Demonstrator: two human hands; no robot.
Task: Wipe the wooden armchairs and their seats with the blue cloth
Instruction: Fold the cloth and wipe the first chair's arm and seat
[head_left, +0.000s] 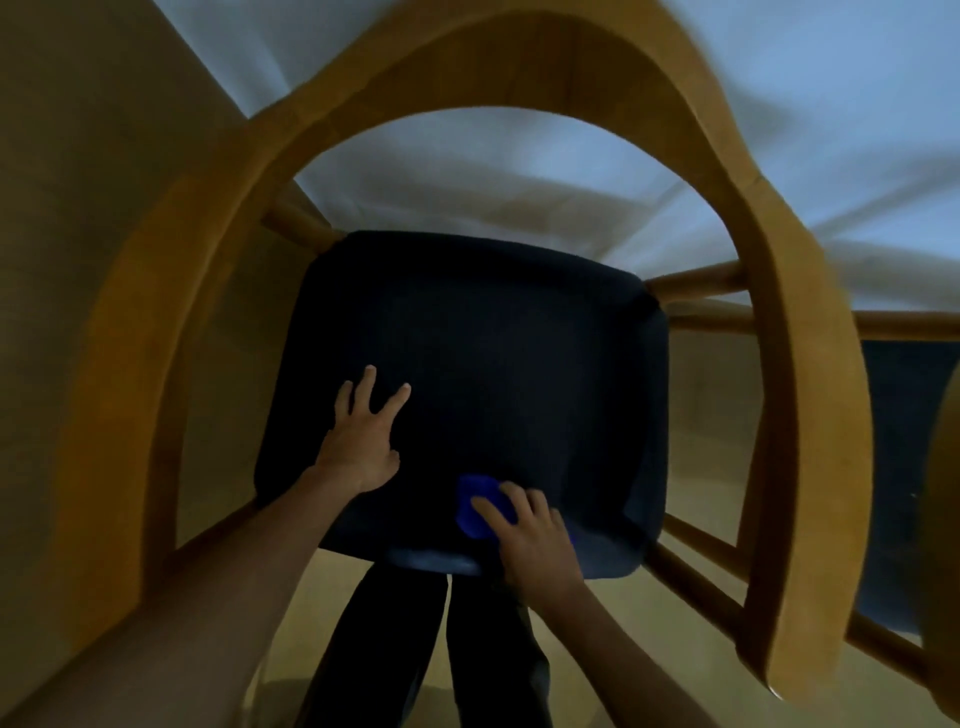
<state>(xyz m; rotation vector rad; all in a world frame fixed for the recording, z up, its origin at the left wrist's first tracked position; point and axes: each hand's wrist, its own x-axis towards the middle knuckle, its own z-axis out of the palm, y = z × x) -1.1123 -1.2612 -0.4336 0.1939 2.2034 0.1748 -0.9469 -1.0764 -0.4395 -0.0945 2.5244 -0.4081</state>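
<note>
The blue cloth (480, 506) lies on the dark seat (483, 374) of the wooden armchair (810, 322), close to the seat's front edge and right of its centre. Only the cloth's left part shows; the remainder is covered by my right hand (530, 535). My fingers (493, 512) lie across the cloth with a slight curl, pressing it down onto the seat. Whether the thumb grips the cloth cannot be determined, as it is out of sight.

My left hand (363, 441) rests flat on the seat, left of the cloth and apart from it. Its fingers are straight and spread, holding nothing.

The seat is very dark and its surface texture cannot be made out. Its front edge carries a paler strip just below the cloth. The rear and right portions of the seat are bare, extending to the rounded rear corners.

The armchair's curved backrest and arms arch around the seat on three sides; the upper right section is blurred. Gaps stand between the seat's edges and the arms on both sides. Round rails (696, 283) meet the seat at its rear right corner.

My dark trouser legs (426, 649) stand just in front of the seat. A second dark seat (904, 415) lies beyond the right arm, cut off by the picture's edge. A white draped fabric (519, 182) hangs behind the backrest.
</note>
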